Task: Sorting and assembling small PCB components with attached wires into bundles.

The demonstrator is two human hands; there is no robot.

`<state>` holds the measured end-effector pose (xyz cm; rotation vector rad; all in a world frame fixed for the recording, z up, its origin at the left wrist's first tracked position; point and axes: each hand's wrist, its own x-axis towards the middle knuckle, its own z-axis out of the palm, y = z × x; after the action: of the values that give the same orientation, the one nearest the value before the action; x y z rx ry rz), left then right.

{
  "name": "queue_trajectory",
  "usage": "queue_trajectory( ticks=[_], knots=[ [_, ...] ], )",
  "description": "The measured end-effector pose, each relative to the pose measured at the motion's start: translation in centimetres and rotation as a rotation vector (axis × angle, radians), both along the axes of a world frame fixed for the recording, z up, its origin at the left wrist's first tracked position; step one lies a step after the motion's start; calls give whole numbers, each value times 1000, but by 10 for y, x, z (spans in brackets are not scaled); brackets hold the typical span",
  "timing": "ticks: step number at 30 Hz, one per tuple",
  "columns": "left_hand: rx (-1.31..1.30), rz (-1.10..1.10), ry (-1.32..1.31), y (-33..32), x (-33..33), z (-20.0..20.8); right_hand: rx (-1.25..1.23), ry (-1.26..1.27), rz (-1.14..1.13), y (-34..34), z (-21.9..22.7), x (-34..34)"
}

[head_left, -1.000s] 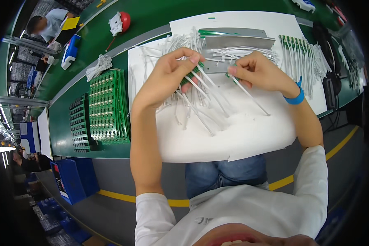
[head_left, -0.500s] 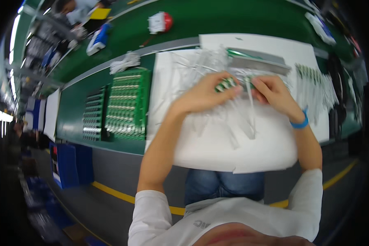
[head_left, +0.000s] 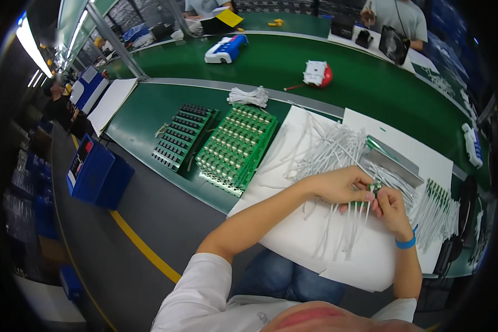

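My left hand (head_left: 343, 185) and my right hand (head_left: 393, 209) meet over the white sheet (head_left: 288, 238), both with fingers closed around a small green circuit board (head_left: 374, 189). The left thumb and fingers pinch it from the left. My right fingertips press at its right end, partly covering it. Thin white cables (head_left: 350, 235) hang below the hands toward me; fingers hide where they join. Just beyond lies a loose pile of white cables (head_left: 329, 152), beside a grey metal channel (head_left: 395, 169). Small green boards with white cables (head_left: 434, 202) lie in a row at the right.
To the left sit stacked green circuit board panels (head_left: 238, 144) and a panel with black parts (head_left: 183, 135). A white cable bundle (head_left: 248, 97) lies behind them. A blue bin (head_left: 99, 174) stands below the table edge. Across the green bench are co-workers and a red-and-white object (head_left: 318, 73).
The view has swung, so the bench appears shifted and tilted. My hands have come together; the right hand now meets the left at the board instead of being apart with a cable.
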<state>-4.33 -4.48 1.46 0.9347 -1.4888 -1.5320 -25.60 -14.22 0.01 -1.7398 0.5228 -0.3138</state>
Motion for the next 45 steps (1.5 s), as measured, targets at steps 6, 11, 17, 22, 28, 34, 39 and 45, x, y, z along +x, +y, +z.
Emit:
queue_trajectory(
  ticks=[6, 11, 17, 22, 28, 34, 39, 45],
  knots=[
    [23, 4, 45, 1, -2, -3, 172, -73, 65, -6, -13, -2],
    [35, 47, 79, 1, 0, -10, 290, -100, 84, -5, -20, 4],
    [7, 16, 107, 3, -5, -5, 580, -221, 33, 0, -18, 1],
    [-32, 22, 161, 2, -5, -5, 352, -133, -70, -2, -11, -4],
    [-51, 162, 34, 1, 1, -12, 78, -178, -4, -15, 2, -5],
    [-139, 76, 41, -6, -7, -24, -160, 21, -76, -5, 1, 4],
    [-148, 89, -13, -4, -6, -26, -121, -8, -100, -8, -6, 5],
    [-147, 138, -80, 0, -5, -18, -105, -32, -121, -3, -1, 4]
  ],
)
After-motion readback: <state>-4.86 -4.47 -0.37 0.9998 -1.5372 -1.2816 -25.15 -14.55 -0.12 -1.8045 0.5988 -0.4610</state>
